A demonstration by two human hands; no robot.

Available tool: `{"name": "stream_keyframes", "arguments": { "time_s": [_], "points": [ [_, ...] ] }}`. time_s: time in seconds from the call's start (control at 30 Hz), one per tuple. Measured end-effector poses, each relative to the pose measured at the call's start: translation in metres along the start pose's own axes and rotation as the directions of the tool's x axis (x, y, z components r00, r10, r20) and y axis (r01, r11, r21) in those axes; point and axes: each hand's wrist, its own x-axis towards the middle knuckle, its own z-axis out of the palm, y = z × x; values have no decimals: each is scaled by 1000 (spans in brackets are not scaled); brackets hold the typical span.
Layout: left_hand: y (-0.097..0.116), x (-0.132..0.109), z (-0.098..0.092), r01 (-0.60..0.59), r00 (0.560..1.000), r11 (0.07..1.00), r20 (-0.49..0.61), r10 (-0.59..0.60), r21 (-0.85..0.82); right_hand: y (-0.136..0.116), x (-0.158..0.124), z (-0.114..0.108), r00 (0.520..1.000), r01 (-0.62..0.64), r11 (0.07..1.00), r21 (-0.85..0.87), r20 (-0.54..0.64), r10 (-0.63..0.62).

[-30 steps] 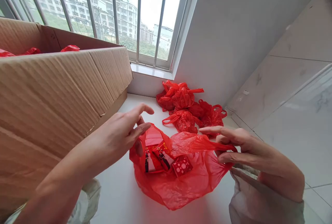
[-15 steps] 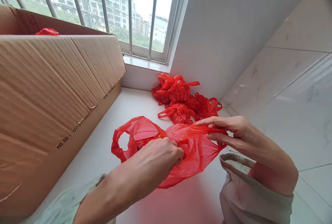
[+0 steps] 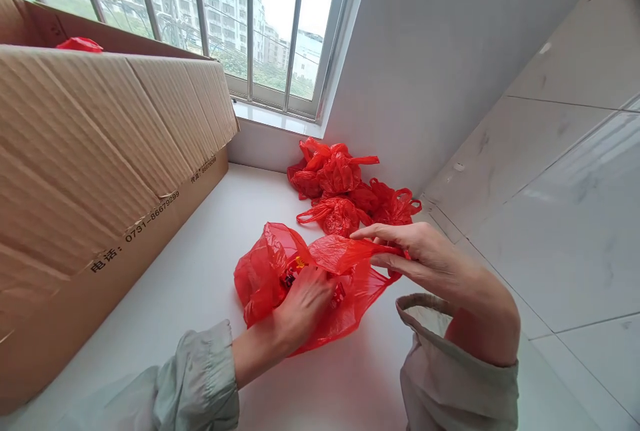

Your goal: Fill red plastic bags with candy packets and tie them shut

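An open red plastic bag (image 3: 360, 304) lies on the white surface in front of me, its thin film spread between my hands. My right hand (image 3: 425, 254) pinches the bag's right handle between thumb and fingers and lifts that side. My left hand (image 3: 310, 298) reaches into the bag's mouth with curled fingers. The fingertips are hidden by the hand and the film, so what they hold cannot be made out. Beside the left fingers, red packets (image 3: 293, 272) with yellow and dark print show inside the bag.
Several knotted red plastic bags (image 3: 340, 174) are heaped against the wall behind the open one. On the left stands a large open cardboard box (image 3: 115, 138), with a bit of red plastic (image 3: 80, 44) showing inside. A barred window (image 3: 275, 24) is beyond; marble-look tiles (image 3: 565, 218) are at right.
My left hand has gone deeper into the bag, and the bag's left side has folded inward, its left loop no longer showing. My right hand, still gripping the bag, has shifted left.
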Motion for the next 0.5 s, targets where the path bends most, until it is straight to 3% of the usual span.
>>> {"name": "stream_keyframes", "arguments": {
  "time_s": [0.1,0.17,0.27,0.4,0.5],
  "points": [
    [0,1,-3,2,1000,1000,10,-2,-22,2,3,0,1000,7,1000,10,9,-7],
    [-2,3,-10,42,996,999,74,-41,-21,5,4,0,1000,4,1000,10,19,-5],
    [-5,9,-35,119,989,993,97,-116,-24,12,5,-2,1000,11,999,-30,-23,-12],
    [-5,11,-76,124,992,974,57,-115,-188,20,9,0,982,-78,991,-109,-181,57],
    [-3,10,-90,128,988,962,116,-102,-243,17,13,4,979,-91,985,-144,-197,62]
  ]
}}
